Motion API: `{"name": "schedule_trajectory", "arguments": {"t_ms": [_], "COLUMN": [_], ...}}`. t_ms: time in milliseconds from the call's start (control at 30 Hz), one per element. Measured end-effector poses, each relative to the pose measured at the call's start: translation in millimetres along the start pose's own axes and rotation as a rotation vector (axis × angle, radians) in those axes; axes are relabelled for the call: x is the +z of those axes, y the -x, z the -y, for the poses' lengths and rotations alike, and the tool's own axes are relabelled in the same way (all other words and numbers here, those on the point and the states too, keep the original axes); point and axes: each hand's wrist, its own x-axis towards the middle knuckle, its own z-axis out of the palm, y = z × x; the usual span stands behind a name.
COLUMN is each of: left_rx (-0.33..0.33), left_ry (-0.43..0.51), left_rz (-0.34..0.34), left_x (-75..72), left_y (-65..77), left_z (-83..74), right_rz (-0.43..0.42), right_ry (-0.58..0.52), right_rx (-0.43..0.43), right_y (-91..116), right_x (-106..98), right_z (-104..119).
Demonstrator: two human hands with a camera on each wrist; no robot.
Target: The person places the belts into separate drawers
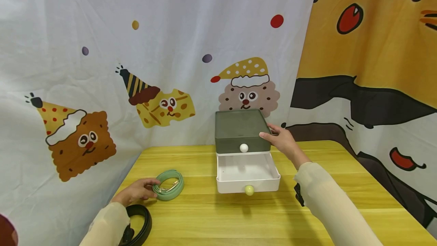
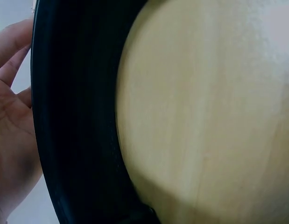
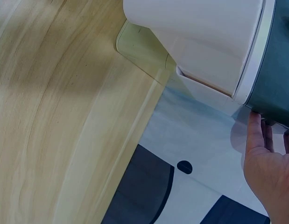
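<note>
My left hand point(image 1: 137, 191) is at the left edge of a coiled light-green belt point(image 1: 175, 193) with gold-coloured metal fittings inside the coil. Its fingers touch or nearly touch the coil; contact is not clear. A coiled black belt point(image 1: 147, 223) stands close by my left wrist and fills much of the left wrist view point(image 2: 79, 112), partly covering the hand. My right hand point(image 1: 283, 141) rests on the right side of a small drawer box with a dark green top point(image 1: 240, 124), its thumb near the front edge. Below, a white drawer point(image 1: 235, 186) with a yellow-green knob is pulled out.
The box's upper drawer has a white knob point(image 1: 244, 148) and is closed. Everything stands on a yellow wood-grain table point(image 1: 201, 215). Behind it hangs a white cloth point(image 1: 177, 41) printed with cartoon figures, with an orange printed part point(image 1: 385, 48) at the right.
</note>
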Motion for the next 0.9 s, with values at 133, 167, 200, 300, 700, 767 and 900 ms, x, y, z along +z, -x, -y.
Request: {"name": "schedule_trajectory", "arguments": {"t_ms": [133,167,200,300,700,767,900], "left_rx": [0.024,0.029,0.031,0.042,0.078,0.088,0.111], "left_ry": [0.017,0.019,0.021,0.016,-0.026,-0.036,-0.077], "left_rz": [0.025,0.028,0.029,0.034,0.026,0.025,0.013], "left_x": [1.2,1.5,1.9,2.7,4.0,4.8,6.8], "left_y": [-1.6,-2.0,-2.2,-2.9,-3.5,-3.1,-2.6], "left_z": [1.7,2.1,2.1,1.4,-0.6,-1.8,-4.4], "right_rz": [0.002,0.002,0.002,0.002,0.001,0.001,0.001], "right_ry": [-0.005,-0.007,-0.008,-0.01,-0.014,-0.014,-0.017], "right_rx": [0.006,0.009,0.011,0.015,0.009,0.011,0.013], "right_y": [-0.2,-0.2,-0.2,-0.5,-2.1,-2.1,-1.7], "right_x": [-0.1,-0.1,-0.1,-0.1,-0.8,-0.6,-0.3], "right_z": [-0.3,-0.4,-0.6,-1.3,-2.6,-2.2,-1.0]}}
